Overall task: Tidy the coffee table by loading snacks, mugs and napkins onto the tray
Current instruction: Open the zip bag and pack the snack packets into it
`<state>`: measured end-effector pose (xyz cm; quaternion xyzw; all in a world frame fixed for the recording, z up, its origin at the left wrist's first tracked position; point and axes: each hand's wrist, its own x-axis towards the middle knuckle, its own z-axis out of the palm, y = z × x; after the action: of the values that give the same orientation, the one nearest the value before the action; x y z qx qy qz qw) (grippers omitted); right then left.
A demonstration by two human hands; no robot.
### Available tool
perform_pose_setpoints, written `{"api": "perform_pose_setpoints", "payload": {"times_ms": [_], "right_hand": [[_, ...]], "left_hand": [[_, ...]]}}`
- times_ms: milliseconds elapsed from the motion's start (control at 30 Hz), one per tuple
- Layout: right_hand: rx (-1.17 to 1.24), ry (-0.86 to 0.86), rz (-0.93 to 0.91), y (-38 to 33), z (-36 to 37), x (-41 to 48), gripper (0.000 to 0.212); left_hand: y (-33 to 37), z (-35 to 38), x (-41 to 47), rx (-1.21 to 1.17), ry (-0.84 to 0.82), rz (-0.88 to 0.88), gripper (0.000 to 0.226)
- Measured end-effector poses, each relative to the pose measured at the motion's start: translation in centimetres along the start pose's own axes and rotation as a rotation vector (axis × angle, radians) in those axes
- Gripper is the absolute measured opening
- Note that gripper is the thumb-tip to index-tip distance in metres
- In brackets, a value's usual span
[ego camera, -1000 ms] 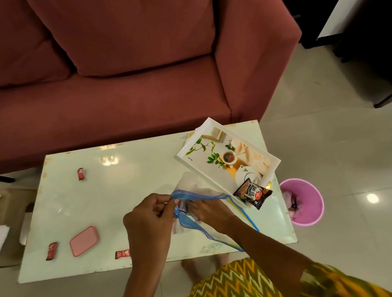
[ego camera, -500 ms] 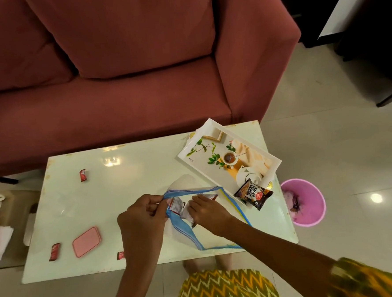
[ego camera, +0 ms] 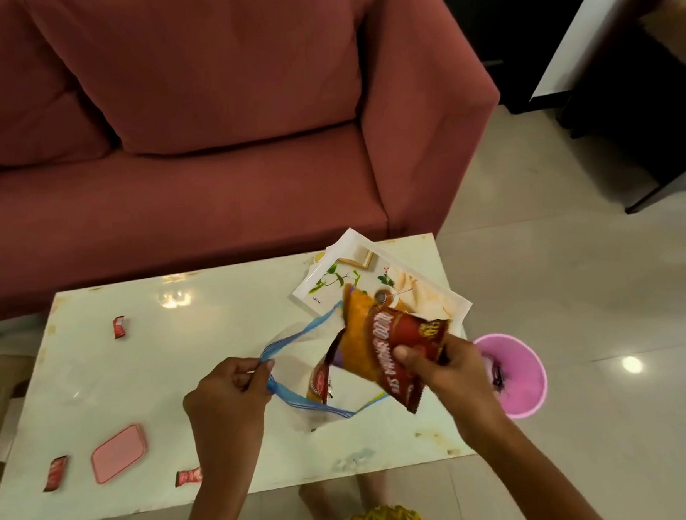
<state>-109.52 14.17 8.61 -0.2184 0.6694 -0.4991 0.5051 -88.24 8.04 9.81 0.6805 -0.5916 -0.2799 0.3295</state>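
A clear zip bag with a blue seal (ego camera: 298,339) lies open on the pale coffee table (ego camera: 201,340). My left hand (ego camera: 229,391) pinches the bag's blue rim at its left side. My right hand (ego camera: 440,366) grips a red and orange snack packet (ego camera: 386,345), lifted partly out of the bag's mouth. A second small packet (ego camera: 320,383) sits inside the bag. The white tray with a leaf print (ego camera: 327,285) rests at the table's far right corner, just behind the lifted packet.
Three small red sweets (ego camera: 119,327) (ego camera: 55,473) (ego camera: 189,476) and a pink lidded box (ego camera: 118,453) lie on the left half of the table. A pink bin (ego camera: 517,373) stands on the floor right of the table. A red sofa (ego camera: 206,147) is behind it.
My right hand has come out of the zip bag and lifted the red and orange snack packet toward the tray. The left hand keeps its hold on the bag's rim, which now gapes wider.
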Motion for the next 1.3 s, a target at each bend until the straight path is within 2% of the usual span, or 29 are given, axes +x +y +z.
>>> {"api": "perform_pose_setpoints", "payload": {"times_ms": [100, 233, 367, 500, 567, 667, 767, 933, 1233, 1300], "right_hand": [[0.229, 0.115, 0.072, 0.1, -2.9, 1.8, 0.033], [0.433, 0.270, 0.241, 3.6, -6.2, 6.8, 0.029], [0.349, 0.436, 0.376, 8.3, -8.9, 12.2, 0.041], [0.193, 0.523, 0.462, 12.9, -10.6, 16.5, 0.020], [0.189, 0.547, 0.474, 14.6, -10.9, 18.5, 0.020], [0.170, 0.551, 0.504, 16.8, -11.1, 20.9, 0.023], [0.123, 0.530, 0.531, 18.1, -11.5, 22.4, 0.025], [0.010, 0.414, 0.515, 19.5, -12.4, 23.7, 0.015], [-0.017, 0.603, 0.595, 20.0, -11.4, 24.8, 0.035], [-0.093, 0.645, 0.579, 18.9, -10.6, 23.9, 0.044]], "left_hand": [[-0.3, 0.7, 0.2, 0.001, -0.012, 0.008, 0.016], [-0.7, 1.7, 0.6, 0.039, -0.028, 0.020, 0.014], [-1.6, 2.8, 1.3, 0.068, -0.052, -0.009, 0.011], [-2.7, 3.5, 1.6, 0.023, -0.054, -0.087, 0.021], [-3.2, 3.9, 1.7, 0.017, -0.059, -0.110, 0.019], [-4.0, 4.6, 1.8, 0.026, -0.081, -0.126, 0.009], [-4.4, 5.2, 2.0, 0.038, -0.114, -0.127, 0.008], [-4.4, 5.6, 2.4, 0.010, -0.120, -0.137, 0.009], [-4.8, 5.5, 2.3, -0.001, -0.123, -0.248, 0.007], [-4.6, 5.4, 2.2, -0.007, -0.104, -0.247, 0.007]]}}
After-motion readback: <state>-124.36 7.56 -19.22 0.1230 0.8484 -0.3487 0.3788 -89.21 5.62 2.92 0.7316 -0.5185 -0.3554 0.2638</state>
